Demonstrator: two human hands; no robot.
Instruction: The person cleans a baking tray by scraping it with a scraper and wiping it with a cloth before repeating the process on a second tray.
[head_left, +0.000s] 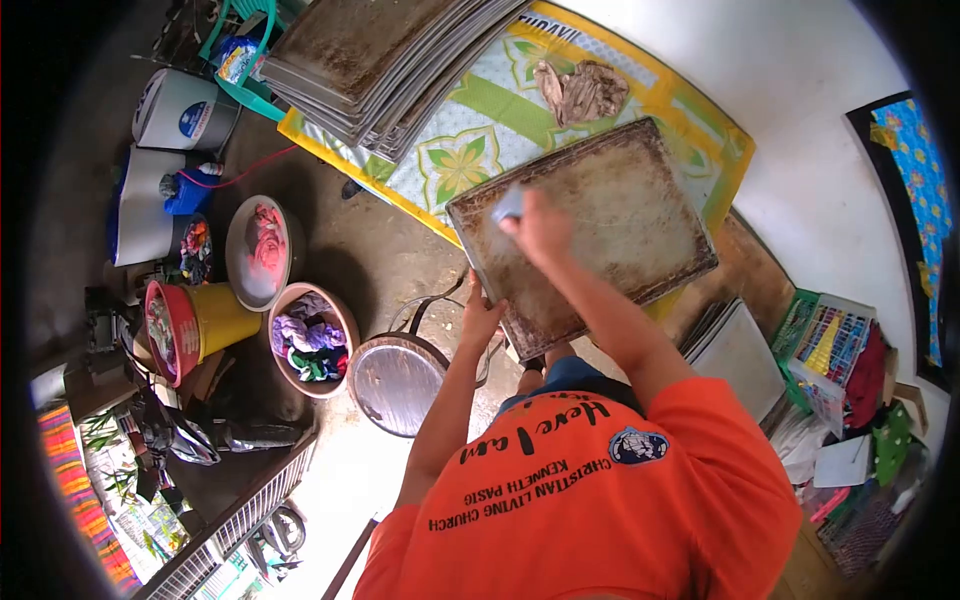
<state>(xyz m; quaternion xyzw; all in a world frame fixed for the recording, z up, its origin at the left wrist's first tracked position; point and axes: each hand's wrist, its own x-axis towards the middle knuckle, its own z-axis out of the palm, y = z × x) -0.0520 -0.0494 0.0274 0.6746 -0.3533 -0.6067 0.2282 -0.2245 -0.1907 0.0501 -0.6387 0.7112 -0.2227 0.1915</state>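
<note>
A worn, brown-stained metal tray point(620, 230) lies tilted at the near edge of the table, partly over the edge. My left hand point(483, 318) grips the tray's left edge near its lower corner. On the tray's upper left part, my right hand point(543, 232) is closed on a small grey-blue scraper point(509, 204), slightly blurred. Behind the tray, a crumpled brown cloth point(582, 92) rests on the patterned tablecloth point(458, 165). A tall stack of similar trays point(375, 50) stands at the table's left end.
Left of the table are basins of clothes point(312, 390), a yellow bucket point(222, 318) and a round wooden stool point(398, 385). On the right, more flat trays point(735, 365) lean beside a green crate point(797, 325). A white wall point(800, 120) rises behind the table.
</note>
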